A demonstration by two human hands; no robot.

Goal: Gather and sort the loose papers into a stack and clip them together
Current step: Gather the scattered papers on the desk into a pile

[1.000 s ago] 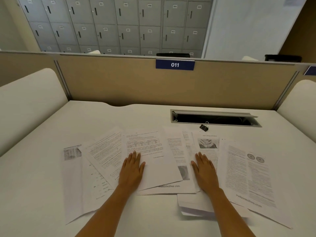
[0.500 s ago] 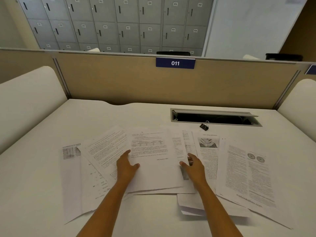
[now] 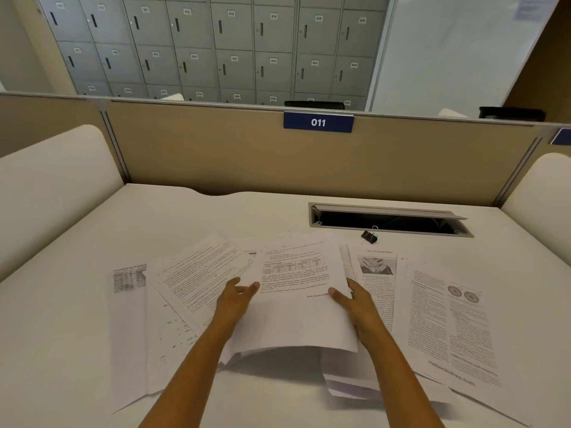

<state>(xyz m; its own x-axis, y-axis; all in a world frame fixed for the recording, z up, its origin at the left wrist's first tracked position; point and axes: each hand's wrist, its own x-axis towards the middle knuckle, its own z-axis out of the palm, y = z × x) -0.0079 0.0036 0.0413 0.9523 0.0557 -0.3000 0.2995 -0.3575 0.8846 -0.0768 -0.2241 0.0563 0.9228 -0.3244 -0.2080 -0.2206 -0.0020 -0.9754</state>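
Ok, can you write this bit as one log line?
step: gather | left hand: grips sheet | right hand: grips sheet | clip: on desk | papers: spread

Sheet text (image 3: 296,273) too blurred; rt page (image 3: 457,335) cut off at edge

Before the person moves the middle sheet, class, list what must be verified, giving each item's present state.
1. Left hand grips the table sheet at its left edge: ok.
2. Right hand grips its right edge: ok.
3. All papers in one stack: not ok; photo sheet and circles sheet lie spread on the desk.
4. Binder clip uncovered, beside the cable slot: ok.
5. Page order correct: cannot tell.
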